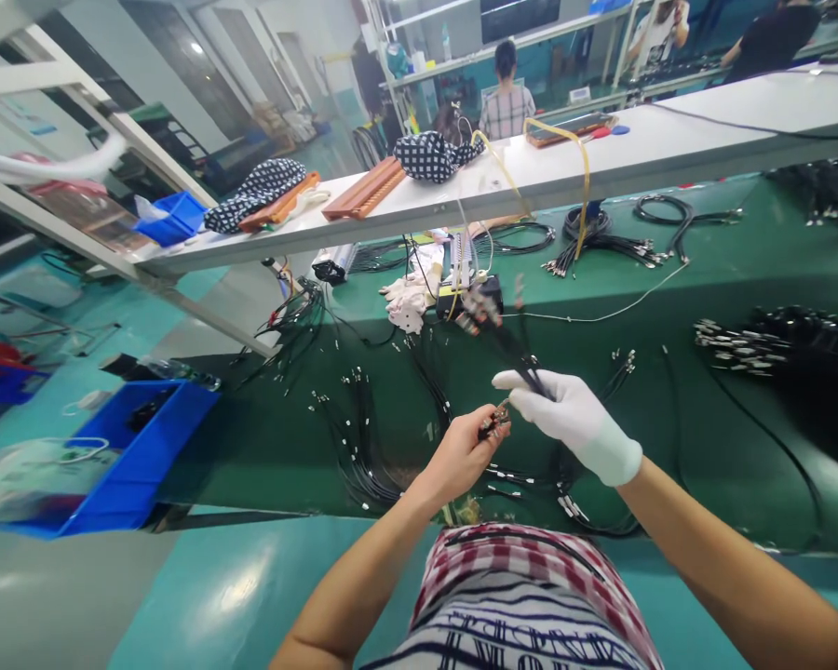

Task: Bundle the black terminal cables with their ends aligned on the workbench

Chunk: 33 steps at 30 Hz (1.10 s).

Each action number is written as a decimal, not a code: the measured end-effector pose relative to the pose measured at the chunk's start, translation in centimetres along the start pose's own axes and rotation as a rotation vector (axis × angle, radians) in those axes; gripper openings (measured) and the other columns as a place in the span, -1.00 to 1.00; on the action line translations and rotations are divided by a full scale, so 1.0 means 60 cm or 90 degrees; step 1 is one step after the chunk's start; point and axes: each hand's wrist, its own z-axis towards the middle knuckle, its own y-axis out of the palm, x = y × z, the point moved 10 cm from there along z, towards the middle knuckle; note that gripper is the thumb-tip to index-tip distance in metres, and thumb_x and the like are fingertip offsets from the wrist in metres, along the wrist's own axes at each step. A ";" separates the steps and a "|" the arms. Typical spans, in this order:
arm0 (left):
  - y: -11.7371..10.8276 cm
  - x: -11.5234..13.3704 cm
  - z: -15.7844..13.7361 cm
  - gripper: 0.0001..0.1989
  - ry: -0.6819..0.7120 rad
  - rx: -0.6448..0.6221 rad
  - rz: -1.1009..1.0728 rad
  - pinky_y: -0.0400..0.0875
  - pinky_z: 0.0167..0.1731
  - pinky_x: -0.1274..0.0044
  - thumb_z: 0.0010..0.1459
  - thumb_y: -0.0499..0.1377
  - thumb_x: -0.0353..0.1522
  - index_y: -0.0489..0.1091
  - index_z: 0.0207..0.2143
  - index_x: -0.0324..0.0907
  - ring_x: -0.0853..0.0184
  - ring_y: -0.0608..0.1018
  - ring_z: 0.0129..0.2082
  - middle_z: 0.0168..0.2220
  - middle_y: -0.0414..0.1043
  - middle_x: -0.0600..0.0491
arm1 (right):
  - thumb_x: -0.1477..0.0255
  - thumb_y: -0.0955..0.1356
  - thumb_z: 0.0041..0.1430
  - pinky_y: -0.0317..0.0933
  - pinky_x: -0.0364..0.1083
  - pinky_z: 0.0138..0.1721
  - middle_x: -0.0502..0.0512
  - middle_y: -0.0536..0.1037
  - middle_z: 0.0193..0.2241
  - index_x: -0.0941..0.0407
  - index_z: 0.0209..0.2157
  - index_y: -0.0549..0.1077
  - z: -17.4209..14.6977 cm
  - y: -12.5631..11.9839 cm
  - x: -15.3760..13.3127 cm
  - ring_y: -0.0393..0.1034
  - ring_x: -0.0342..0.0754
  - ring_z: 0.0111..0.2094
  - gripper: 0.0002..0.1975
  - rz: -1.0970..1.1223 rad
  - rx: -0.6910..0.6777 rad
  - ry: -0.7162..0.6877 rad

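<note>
My right hand (573, 419), in a white glove, is closed around a bundle of black cables (527, 363). Their metal ends (485, 307) point up and away, smeared by motion. Bare and beside it, my left hand (471, 447) pinches the metal-tipped ends of black cables (494, 423) just below the gloved fingertips. Whether both hands hold the same cables I cannot tell. On the green tabletop (265, 447) to the left lie loose black cables (363, 447) with silver ends. More cable ends (573, 507) show below my right hand.
A white shelf (635, 140) crosses behind the table, bearing orange-brown racks (367, 189) and checked cloth bundles (429, 156). White gloves (412, 293) lie beneath it. A large cable pile (810, 363) fills the right side. A blue bin (140, 456) stands at left. Other people sit beyond.
</note>
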 end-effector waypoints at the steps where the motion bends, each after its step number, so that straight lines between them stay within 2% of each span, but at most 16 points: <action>1: -0.002 0.004 -0.001 -0.72 0.002 -0.008 0.002 0.11 -0.41 0.59 0.29 -0.01 -0.22 0.27 -0.39 -0.24 0.45 0.24 -0.45 -0.47 0.22 0.11 | 0.21 0.41 0.13 0.23 -0.15 -0.45 0.09 0.51 -0.41 0.20 -0.13 0.55 0.001 -0.006 0.002 0.36 -0.10 -0.44 -0.62 0.000 0.022 0.012; 3: -0.004 0.009 -0.004 -0.73 0.003 -0.020 0.004 0.12 -0.41 0.59 0.28 0.00 -0.23 0.27 -0.38 -0.24 0.45 0.24 -0.45 -0.47 0.23 0.11 | 0.24 0.43 0.10 0.20 -0.17 -0.48 0.06 0.49 -0.46 0.22 -0.24 0.55 0.004 -0.003 0.002 0.33 -0.13 -0.48 -0.68 -0.006 0.020 0.020; 5: -0.007 0.007 -0.007 -0.77 -0.002 -0.022 0.003 0.12 -0.41 0.60 0.28 0.02 -0.26 0.27 -0.36 -0.23 0.46 0.24 -0.46 -0.48 0.23 0.12 | 0.31 0.45 0.06 0.25 -0.16 -0.39 0.07 0.51 -0.41 0.22 -0.30 0.54 0.006 0.014 -0.003 0.37 -0.10 -0.41 -0.75 -0.012 -0.019 0.004; 7: -0.011 0.002 -0.009 -0.78 -0.013 -0.015 -0.006 0.13 -0.42 0.61 0.28 0.02 -0.26 0.26 -0.33 -0.23 0.46 0.23 -0.46 -0.49 0.22 0.14 | 0.34 0.46 0.03 0.28 -0.14 -0.29 0.08 0.53 -0.37 0.22 -0.30 0.54 0.007 0.025 -0.006 0.40 -0.06 -0.33 -0.76 -0.018 -0.036 -0.012; 10: -0.015 -0.005 -0.008 -0.76 -0.018 -0.002 -0.030 0.16 -0.40 0.61 0.32 -0.01 -0.21 0.23 -0.28 -0.21 0.47 0.25 -0.47 -0.49 0.22 0.15 | 0.32 0.46 0.04 0.28 -0.12 -0.26 0.09 0.54 -0.36 0.22 -0.30 0.54 0.011 0.026 -0.009 0.40 -0.05 -0.31 -0.75 -0.034 -0.010 -0.027; 12: -0.021 0.002 -0.007 -0.72 0.003 0.009 -0.048 0.19 -0.37 0.60 0.31 0.00 -0.18 0.26 -0.30 -0.22 0.46 0.29 -0.44 -0.46 0.26 0.11 | 0.31 0.45 0.07 0.25 -0.14 -0.30 0.07 0.52 -0.38 0.22 -0.30 0.54 0.011 0.029 -0.014 0.37 -0.08 -0.35 -0.75 -0.047 -0.020 -0.028; 14: -0.035 0.015 -0.010 -0.68 0.031 0.020 -0.082 0.22 -0.37 0.60 0.29 0.04 -0.18 0.30 -0.38 -0.25 0.46 0.31 -0.43 -0.43 0.29 0.07 | 0.28 0.41 0.14 0.17 -0.17 -0.42 0.03 0.43 -0.47 0.22 -0.31 0.53 0.008 0.027 -0.027 0.28 -0.14 -0.45 -0.74 -0.056 -0.027 -0.030; 16: -0.066 0.029 -0.018 -0.62 0.043 0.044 -0.168 0.18 -0.47 0.62 0.27 0.07 -0.17 0.27 -0.49 -0.26 0.49 0.28 -0.52 -0.50 0.23 0.08 | 0.21 0.35 0.23 0.03 -0.18 -0.54 -0.02 0.29 -0.56 0.22 -0.31 0.51 0.000 0.018 -0.048 0.13 -0.20 -0.55 -0.68 -0.052 -0.027 -0.046; 19: -0.146 0.051 -0.033 -0.50 0.075 0.125 -0.298 -0.01 -0.68 0.62 0.27 0.04 -0.11 0.03 -0.64 -0.17 0.52 0.01 -0.72 -0.70 -0.13 0.23 | 0.12 0.28 0.31 -0.06 -0.16 -0.58 -0.06 0.15 -0.63 0.19 -0.30 0.49 -0.016 0.001 -0.083 -0.01 -0.21 -0.61 -0.60 -0.033 -0.039 -0.086; 21: -0.198 0.059 -0.033 -0.46 0.077 0.176 -0.262 -0.04 -0.74 0.60 0.28 0.01 -0.12 -0.05 -0.70 -0.11 0.49 -0.09 -0.75 -0.73 -0.29 0.26 | 0.10 0.26 0.33 -0.05 -0.15 -0.58 -0.06 0.12 -0.66 0.17 -0.31 0.49 -0.023 -0.011 -0.094 -0.05 -0.21 -0.63 -0.58 -0.035 -0.043 -0.102; 22: -0.217 0.059 -0.027 -0.46 0.060 0.189 -0.209 -0.01 -0.76 0.60 0.26 0.04 -0.13 -0.01 -0.73 -0.09 0.47 -0.07 -0.75 -0.74 -0.28 0.26 | 0.10 0.25 0.34 -0.06 -0.15 -0.59 -0.07 0.10 -0.67 0.16 -0.31 0.48 -0.024 -0.018 -0.093 -0.06 -0.21 -0.64 -0.58 -0.037 -0.040 -0.103; 24: -0.242 0.063 -0.011 -0.51 0.037 0.201 -0.120 0.06 -0.74 0.62 0.17 0.17 -0.18 0.13 -0.74 -0.11 0.46 0.06 -0.71 -0.72 -0.12 0.22 | 0.09 0.23 0.34 -0.11 -0.15 -0.61 -0.07 0.08 -0.67 0.16 -0.31 0.48 -0.022 -0.028 -0.086 -0.09 -0.21 -0.64 -0.56 -0.030 -0.030 -0.102; 26: -0.261 0.085 0.001 -0.56 0.081 0.215 -0.162 0.12 -0.69 0.65 0.10 0.25 -0.17 0.20 -0.69 -0.17 0.48 0.13 -0.67 -0.69 0.00 0.20 | 0.08 0.24 0.33 -0.14 -0.15 -0.63 -0.06 0.07 -0.67 0.17 -0.30 0.48 -0.017 -0.035 -0.073 -0.10 -0.21 -0.64 -0.56 -0.017 -0.016 -0.092; 29: -0.269 0.129 0.003 -0.52 0.163 0.199 -0.360 0.11 -0.66 0.65 0.20 0.14 -0.11 0.11 -0.64 -0.18 0.52 0.01 -0.73 -0.72 -0.13 0.23 | 0.12 0.34 0.25 -0.17 -0.16 -0.63 -0.05 0.12 -0.66 0.19 -0.31 0.51 -0.005 -0.033 -0.050 -0.08 -0.22 -0.64 -0.62 0.007 0.016 -0.058; 31: -0.254 0.149 0.006 -0.50 0.153 0.157 -0.434 0.07 -0.68 0.66 0.27 0.05 -0.11 0.05 -0.64 -0.19 0.53 -0.05 -0.76 -0.73 -0.22 0.24 | 0.17 0.42 0.16 -0.17 -0.17 -0.63 -0.02 0.20 -0.61 0.20 -0.27 0.54 0.002 -0.021 -0.041 -0.06 -0.23 -0.62 -0.65 0.040 0.035 -0.038; 33: -0.226 0.166 0.011 -0.50 0.137 0.112 -0.453 0.06 -0.69 0.67 0.28 0.04 -0.12 0.03 -0.63 -0.20 0.54 -0.05 -0.76 -0.73 -0.23 0.23 | 0.22 0.46 0.09 -0.13 -0.18 -0.61 0.02 0.30 -0.53 0.21 -0.19 0.56 0.008 -0.001 -0.039 -0.02 -0.23 -0.60 -0.64 0.070 0.046 -0.033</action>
